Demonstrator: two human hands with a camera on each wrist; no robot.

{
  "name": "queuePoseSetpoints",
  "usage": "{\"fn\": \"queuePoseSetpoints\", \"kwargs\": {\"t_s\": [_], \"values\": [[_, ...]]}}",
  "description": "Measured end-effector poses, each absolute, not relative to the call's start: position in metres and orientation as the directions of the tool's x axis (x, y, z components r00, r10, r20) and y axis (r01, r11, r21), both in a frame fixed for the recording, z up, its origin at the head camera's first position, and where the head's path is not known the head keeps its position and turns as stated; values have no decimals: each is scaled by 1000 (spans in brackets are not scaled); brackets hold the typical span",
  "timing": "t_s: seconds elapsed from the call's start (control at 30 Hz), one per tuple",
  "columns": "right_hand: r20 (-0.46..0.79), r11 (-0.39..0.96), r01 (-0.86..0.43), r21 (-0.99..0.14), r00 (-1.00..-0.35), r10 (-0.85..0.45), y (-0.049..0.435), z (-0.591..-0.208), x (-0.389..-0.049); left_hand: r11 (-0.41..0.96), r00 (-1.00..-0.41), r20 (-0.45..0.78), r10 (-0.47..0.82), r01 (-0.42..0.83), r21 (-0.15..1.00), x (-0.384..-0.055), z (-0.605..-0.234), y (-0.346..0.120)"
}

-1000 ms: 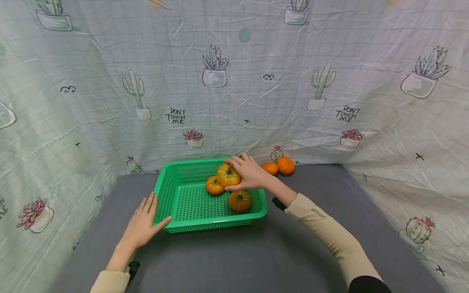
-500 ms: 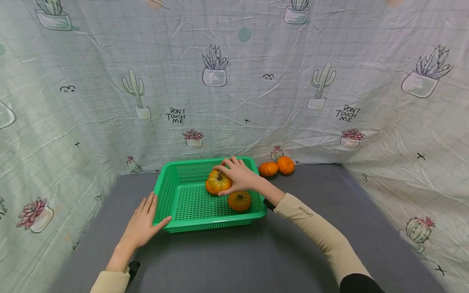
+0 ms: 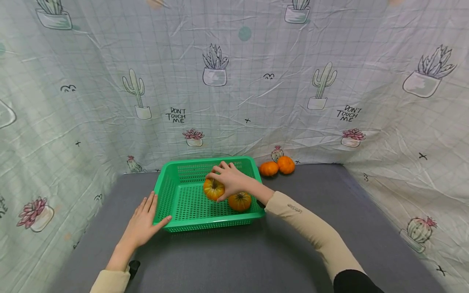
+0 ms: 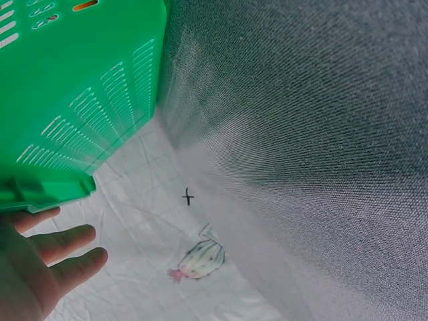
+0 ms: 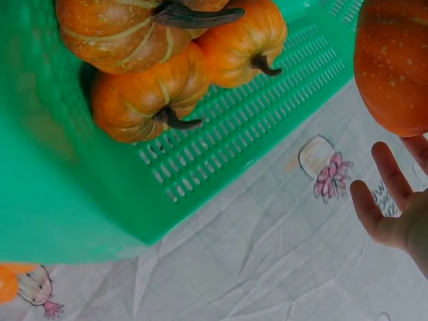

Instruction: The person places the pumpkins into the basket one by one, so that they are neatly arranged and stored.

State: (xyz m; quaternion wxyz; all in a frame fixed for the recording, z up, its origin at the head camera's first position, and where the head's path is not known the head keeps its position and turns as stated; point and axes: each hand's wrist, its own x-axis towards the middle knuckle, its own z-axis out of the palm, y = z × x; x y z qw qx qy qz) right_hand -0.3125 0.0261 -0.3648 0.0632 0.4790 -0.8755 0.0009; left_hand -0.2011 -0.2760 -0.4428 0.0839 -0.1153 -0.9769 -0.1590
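My right hand (image 3: pixel 231 179) grips an orange and yellow pumpkin (image 3: pixel 212 189) over the green plastic basket (image 3: pixel 205 221). In the right wrist view, that pumpkin (image 5: pixel 394 73) fills the right edge, fingers at its lower side. A darker pumpkin (image 3: pixel 239 202) sits in the basket's right front part. The right wrist view shows three pumpkins in the basket, a large one (image 5: pixel 120 33) and two smaller ones (image 5: pixel 150 100) with dark stems. My left hand (image 3: pixel 141 224), fingers straight and thumb spread, rests at the basket's left rim.
Two small orange pumpkins, one flatter (image 3: pixel 269 169) and one rounder (image 3: pixel 286 165), stand on the grey table (image 3: pixel 315 195) behind the basket's right side. A cloth (image 3: pixel 249 97) printed with cacti hangs behind and along both sides.
My right hand has carried its pumpkin left and nearer across the basket, covering the smaller pumpkin once seen beside it. The left hand and the basket have stayed in place.
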Motion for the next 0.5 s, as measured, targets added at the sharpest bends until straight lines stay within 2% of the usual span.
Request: {"fn": "queuePoseSetpoints", "kwargs": {"t_s": [0.5], "values": [[-31,558,-808,189,-573,-819,8,-380,-322,920,-958,205,198,254,297,-201,-445,-277]]}}
